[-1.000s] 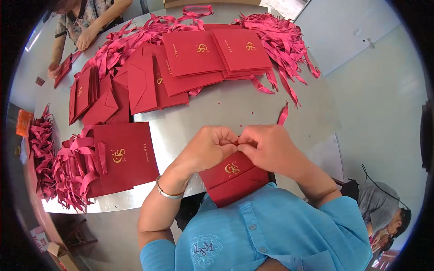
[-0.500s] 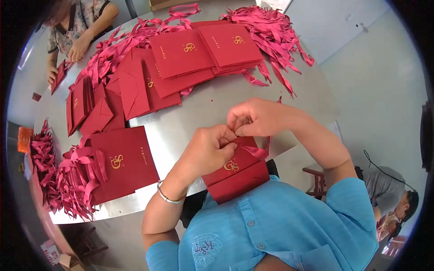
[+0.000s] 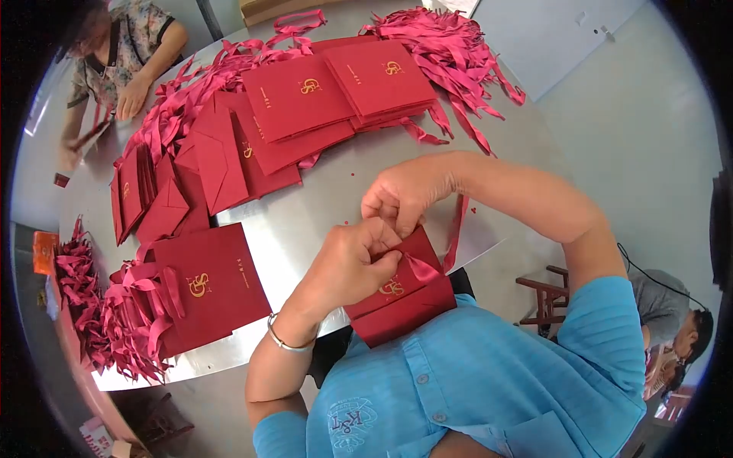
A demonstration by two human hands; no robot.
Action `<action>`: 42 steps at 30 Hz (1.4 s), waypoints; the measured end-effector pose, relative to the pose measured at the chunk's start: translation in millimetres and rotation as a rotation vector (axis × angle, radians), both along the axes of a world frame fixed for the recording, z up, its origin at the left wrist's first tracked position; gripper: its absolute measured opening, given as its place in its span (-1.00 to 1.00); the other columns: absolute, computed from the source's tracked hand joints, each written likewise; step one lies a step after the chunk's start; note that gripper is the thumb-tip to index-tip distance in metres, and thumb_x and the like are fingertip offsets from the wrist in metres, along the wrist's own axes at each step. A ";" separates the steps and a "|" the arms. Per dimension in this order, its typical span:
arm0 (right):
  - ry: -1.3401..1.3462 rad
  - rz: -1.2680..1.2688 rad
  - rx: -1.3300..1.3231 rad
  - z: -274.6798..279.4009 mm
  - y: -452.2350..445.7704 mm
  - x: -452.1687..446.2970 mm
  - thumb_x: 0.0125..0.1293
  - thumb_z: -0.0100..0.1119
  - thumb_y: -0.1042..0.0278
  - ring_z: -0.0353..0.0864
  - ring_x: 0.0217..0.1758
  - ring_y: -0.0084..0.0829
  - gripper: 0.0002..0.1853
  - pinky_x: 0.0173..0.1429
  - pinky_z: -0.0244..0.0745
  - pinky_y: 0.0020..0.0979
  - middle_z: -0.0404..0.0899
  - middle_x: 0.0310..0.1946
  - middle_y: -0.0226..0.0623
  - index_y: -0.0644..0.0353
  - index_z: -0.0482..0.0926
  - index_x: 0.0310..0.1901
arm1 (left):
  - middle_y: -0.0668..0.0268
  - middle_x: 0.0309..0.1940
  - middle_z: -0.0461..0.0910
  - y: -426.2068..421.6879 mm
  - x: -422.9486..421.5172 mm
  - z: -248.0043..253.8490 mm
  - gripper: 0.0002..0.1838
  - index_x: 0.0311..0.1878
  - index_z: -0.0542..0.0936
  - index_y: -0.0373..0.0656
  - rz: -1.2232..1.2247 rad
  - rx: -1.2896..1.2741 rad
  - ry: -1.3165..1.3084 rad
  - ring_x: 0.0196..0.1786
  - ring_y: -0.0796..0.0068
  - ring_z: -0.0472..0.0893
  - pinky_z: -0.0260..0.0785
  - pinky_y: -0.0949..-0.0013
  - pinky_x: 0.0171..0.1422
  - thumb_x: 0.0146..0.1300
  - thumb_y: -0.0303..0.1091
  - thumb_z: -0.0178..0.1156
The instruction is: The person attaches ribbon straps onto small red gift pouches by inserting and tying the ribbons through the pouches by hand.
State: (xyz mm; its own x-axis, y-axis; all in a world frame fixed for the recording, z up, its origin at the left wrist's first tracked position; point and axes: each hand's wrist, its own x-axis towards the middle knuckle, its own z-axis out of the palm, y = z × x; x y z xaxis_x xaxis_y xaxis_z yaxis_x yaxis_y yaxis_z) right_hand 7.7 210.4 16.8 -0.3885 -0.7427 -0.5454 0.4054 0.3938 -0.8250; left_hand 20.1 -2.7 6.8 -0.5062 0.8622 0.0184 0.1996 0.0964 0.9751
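A small dark red paper bag (image 3: 405, 309) with gold letters rests against my body at the table edge, its lower part folded across. My left hand (image 3: 347, 263), with a bangle at the wrist, is closed on the bag's upper left edge, thumb on top. My right hand (image 3: 401, 195) is closed in a pinch at the bag's top edge, close to the left fingertips. A pink ribbon (image 3: 456, 237) crosses the bag's front and loops up behind my right wrist. What lies between the right fingertips is mostly hidden.
Stacked red bags (image 3: 301, 91) lie at the table's back, with heaps of pink ribbon (image 3: 447, 49) around them. A larger red bag (image 3: 210, 286) lies left, beside more ribbons (image 3: 126, 328). Another person (image 3: 126, 61) sits across at the far left; a wooden stool (image 3: 544, 298) stands right.
My right hand has shifted slightly left and down, its forearm swinging higher. The ribbon is now drawn up behind the right wrist. Across the table, the other person's hand and red piece have moved.
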 end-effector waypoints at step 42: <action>1.495 -0.607 0.741 4.3 34.6 124.8 -0.02 0.28 0.64 0.55 -0.08 -0.17 -0.81 0.05 0.44 -0.22 0.56 -0.19 -0.31 0.15 0.53 -0.39 | 0.38 -0.39 0.65 7.9 -13.6 -22.9 -0.70 0.06 0.58 -0.35 0.020 -0.169 -0.061 -0.31 0.71 0.54 0.42 0.54 -0.22 0.25 -0.64 0.14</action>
